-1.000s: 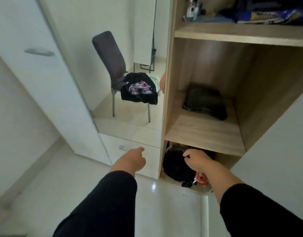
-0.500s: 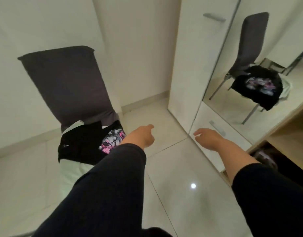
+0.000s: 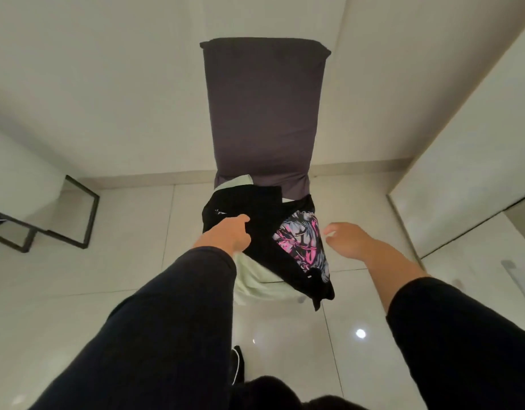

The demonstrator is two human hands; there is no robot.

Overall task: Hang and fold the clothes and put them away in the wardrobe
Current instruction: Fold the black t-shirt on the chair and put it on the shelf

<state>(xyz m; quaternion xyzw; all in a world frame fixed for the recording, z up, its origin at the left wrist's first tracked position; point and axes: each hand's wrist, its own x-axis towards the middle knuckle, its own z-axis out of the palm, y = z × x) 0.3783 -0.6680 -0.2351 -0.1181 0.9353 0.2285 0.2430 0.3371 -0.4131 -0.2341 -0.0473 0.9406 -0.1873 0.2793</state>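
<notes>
On the chair point(image 3: 264, 113), black garment point(image 3: 255, 214) lengthwise front-to-back.

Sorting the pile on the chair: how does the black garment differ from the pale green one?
The black garment lies on top; the pale green garment lies underneath, showing only at its edges. The black one bears a pink floral print; the green one looks plain. The left hand touches the black one, not the green. Both hang over the seat's front edge.
</notes>
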